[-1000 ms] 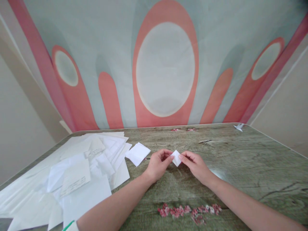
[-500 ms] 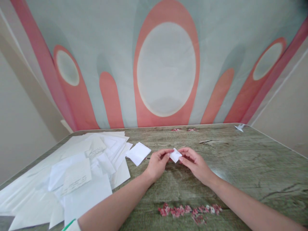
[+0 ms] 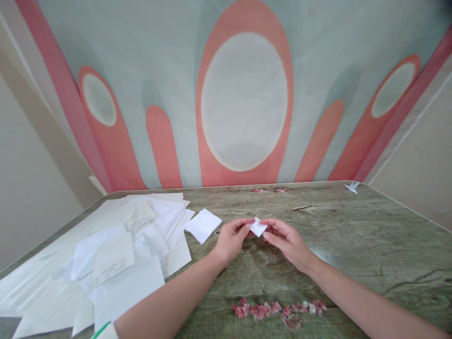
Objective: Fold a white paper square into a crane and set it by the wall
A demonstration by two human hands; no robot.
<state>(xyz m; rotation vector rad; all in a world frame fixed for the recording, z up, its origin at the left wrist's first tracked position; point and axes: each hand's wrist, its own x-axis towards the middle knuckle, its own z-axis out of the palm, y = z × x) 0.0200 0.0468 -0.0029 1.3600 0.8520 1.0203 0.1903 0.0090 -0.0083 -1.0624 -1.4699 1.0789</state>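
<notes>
A small folded piece of white paper point(image 3: 258, 229) is held between my two hands, just above the wood-patterned table. My left hand point(image 3: 231, 240) pinches its left corner between thumb and fingers. On the other side, my right hand point(image 3: 287, 240) grips the right part, its forefinger lying over the upper edge and the thumb below. The finer creases are too small to make out. Left of my left hand lies a square stack of white paper point(image 3: 203, 226).
A wide, loose pile of white paper sheets point(image 3: 130, 287) covers the table's left side. At the far right corner sits a small folded paper figure point(image 3: 351, 188). Pink printed flowers point(image 3: 261, 310) decorate the table point(image 3: 370, 245) surface. A patterned backdrop point(image 3: 243, 108) rises behind it.
My right forefinger has moved left over the top of the small paper, and the paper has tilted slightly. My left hand stays almost still.
</notes>
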